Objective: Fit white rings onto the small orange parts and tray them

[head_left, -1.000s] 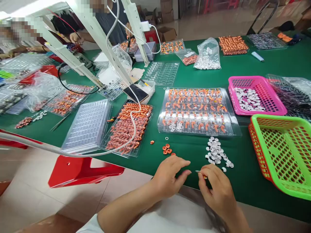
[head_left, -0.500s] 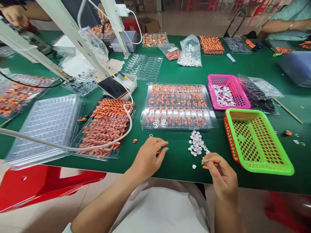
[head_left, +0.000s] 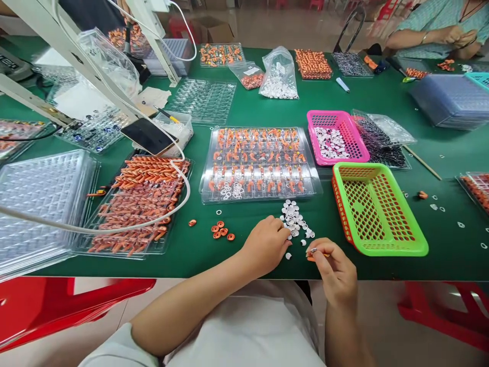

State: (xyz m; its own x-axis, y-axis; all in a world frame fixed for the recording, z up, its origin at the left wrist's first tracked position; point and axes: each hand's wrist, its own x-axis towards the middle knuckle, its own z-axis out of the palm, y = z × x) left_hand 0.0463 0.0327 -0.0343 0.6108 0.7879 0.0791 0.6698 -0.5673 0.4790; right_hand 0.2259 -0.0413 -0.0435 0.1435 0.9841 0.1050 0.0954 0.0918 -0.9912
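My right hand (head_left: pixel 336 270) is closed in a pinch on a small orange part (head_left: pixel 311 258) with a shiny metallic bit at its tip, just above the green table. My left hand (head_left: pixel 267 245) reaches to the near left edge of a loose pile of small white discs (head_left: pixel 293 216), fingers curled together and pointing right. What lies between its fingertips, if anything, is hidden. Several round orange pieces (head_left: pixel 220 227) lie on the table left of that hand. Beyond the pile is a clear plastic tray (head_left: pixel 313 188) with rows of curved orange parts and some white rings.
Right of the pile stand stacked green and red baskets (head_left: pixel 416 247), with a pink basket (head_left: pixel 311 120) of white pieces behind. At left, a white cable (head_left: pixel 153 221) crosses a tray of orange parts (head_left: pixel 130 219). A phone (head_left: pixel 147 136) lies nearby. Another person (head_left: pixel 439 35) sits across the table.
My left hand has moved right to the white discs, uncovering the round orange pieces. My right hand keeps its pinch on the orange part. The view has shifted rightward.
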